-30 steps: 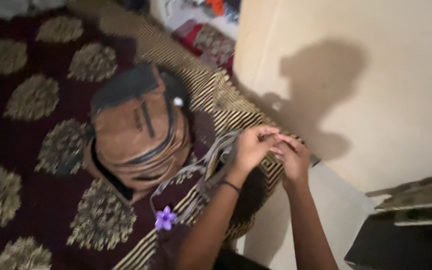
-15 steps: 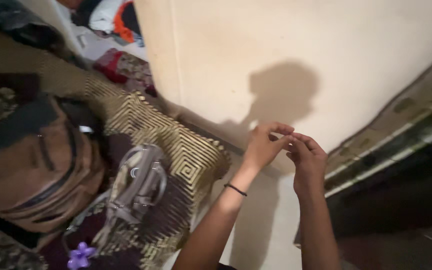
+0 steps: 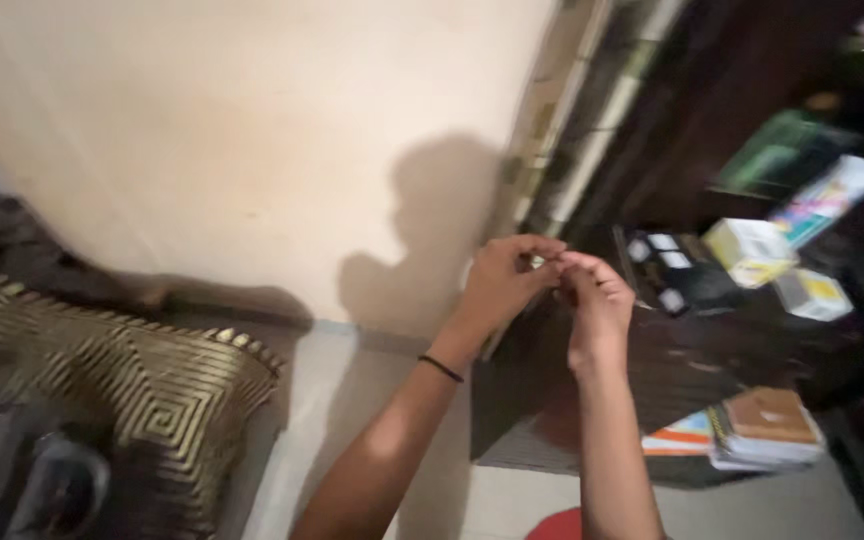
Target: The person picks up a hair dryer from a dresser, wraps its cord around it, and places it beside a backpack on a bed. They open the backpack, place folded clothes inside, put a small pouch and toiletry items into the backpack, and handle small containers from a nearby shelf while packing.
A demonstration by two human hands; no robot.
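Something small, too blurred to identify, sits pinched between the fingertips of both hands, which meet in mid-air before the cream wall (image 3: 252,150). Left hand (image 3: 500,282) and right hand (image 3: 592,300) press together, equally near it (a dark band circles the left wrist). Right of them, shelves (image 3: 712,350) hold boxes (image 3: 752,250) and stacked books (image 3: 762,428).

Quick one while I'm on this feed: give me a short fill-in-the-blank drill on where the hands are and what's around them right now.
The left hand and right hand meet at their ____.
A thin black band circles the ____ wrist.
The hands' shadow falls on the cream ____.
The gold-patterned cushion lies to the ____ of the arms.

Missing words: fingertips; left; wall; left
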